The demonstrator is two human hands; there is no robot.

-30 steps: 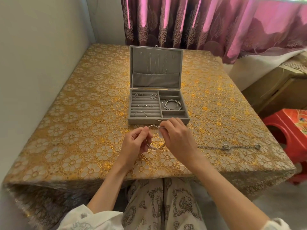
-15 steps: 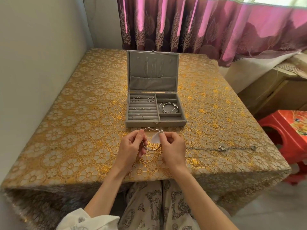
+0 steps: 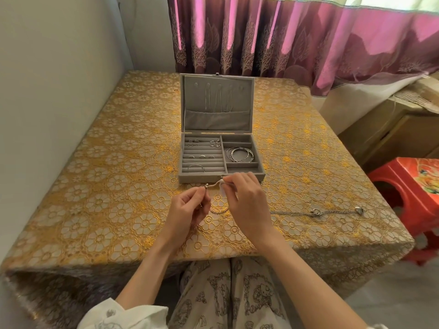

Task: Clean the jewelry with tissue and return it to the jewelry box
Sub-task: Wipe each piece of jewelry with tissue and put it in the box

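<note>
Compared with half a second earlier, the right hand [image 3: 247, 205] has slid its bit of white tissue [image 3: 222, 186] up the silver bangle [image 3: 217, 211] toward the top, so it now sits just in front of the jewelry box [image 3: 221, 178], and less of the tissue shows between the fingers. The left hand [image 3: 187, 210] keeps its place, thumb and forefinger pinching the bangle's left side near its small clasp end. The right hand's thumb and fingertips pinch the tissue around the bangle's upper part. The bangle is held just above the tablecloth [image 3: 95, 186], at 6 o'clock from the box, and only its top curve and bottom arc show; the rest is hidden by the two hands.

The box stands open in the middle of the table, its lid upright at 12 o'clock with thin chains hanging inside it. The ring rolls on the box's left side hold several small rings and one thin bangle; a right-hand compartment holds a set of hoops [image 3: 240, 155]. A silver chain necklace [image 3: 316, 212] lies stretched on the cloth at 3 o'clock from the hands, well apart from them. A red plastic stool [image 3: 408, 198] stands beyond the table's right edge, and a maroon curtain [image 3: 285, 36] hangs at 12 o'clock.

The bangle is thin, pale silver, with a twisted texture on its lower arc.
</note>
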